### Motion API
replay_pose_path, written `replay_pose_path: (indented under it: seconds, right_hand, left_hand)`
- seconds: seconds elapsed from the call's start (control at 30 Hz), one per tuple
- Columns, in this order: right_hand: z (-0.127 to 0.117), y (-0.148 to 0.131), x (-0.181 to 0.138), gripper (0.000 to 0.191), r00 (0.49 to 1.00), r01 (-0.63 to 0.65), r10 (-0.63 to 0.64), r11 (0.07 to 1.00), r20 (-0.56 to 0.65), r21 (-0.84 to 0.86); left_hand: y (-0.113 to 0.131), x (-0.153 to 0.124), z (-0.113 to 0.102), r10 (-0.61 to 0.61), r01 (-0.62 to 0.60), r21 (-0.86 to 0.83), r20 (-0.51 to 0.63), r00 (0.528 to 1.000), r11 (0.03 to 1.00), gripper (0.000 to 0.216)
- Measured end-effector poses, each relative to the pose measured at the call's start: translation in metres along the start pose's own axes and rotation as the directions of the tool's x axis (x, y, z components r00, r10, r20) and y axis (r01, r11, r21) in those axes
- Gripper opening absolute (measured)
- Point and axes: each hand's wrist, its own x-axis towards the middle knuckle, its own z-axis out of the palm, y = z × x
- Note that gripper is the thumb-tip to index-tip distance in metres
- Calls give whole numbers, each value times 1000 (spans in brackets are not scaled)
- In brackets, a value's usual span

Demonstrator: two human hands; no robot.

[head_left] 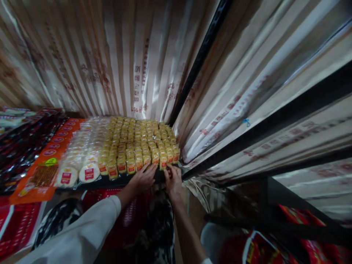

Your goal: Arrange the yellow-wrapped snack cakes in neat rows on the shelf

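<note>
Rows of small yellow snack packets with red labels fill a dark shelf. My left hand rests at the shelf's front edge, fingers stretched toward the front row of packets and touching one near its base. My right hand is just beside it, fingers curled at the front-right corner packet; what it grips is hard to make out. A white sleeve covers my left arm.
Round white packs with red labels lie left of the yellow ones, then orange snack bags and dark bags. Plastic-wrapped stacks lean behind and to the right. A red basket sits below the shelf.
</note>
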Motion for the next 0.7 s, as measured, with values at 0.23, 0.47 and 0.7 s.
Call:
replay_pose_path:
  seconds: [0.23,0.47,0.7]
  right_hand:
    - [18,4,12,24,998,24,-26,999,61,22]
    - [20,7,10,28,999,37,-38,997,25,61]
    - [15,13,12,32,998,59,-58,983,-15,172]
  left_hand:
    - [0,0,4,-25,24,-27,-21,999,999,43]
    - [-1,-4,4,95,-94,31,-41,995,995,39]
    - [16,25,14,112,-112,4,4,994,994,45]
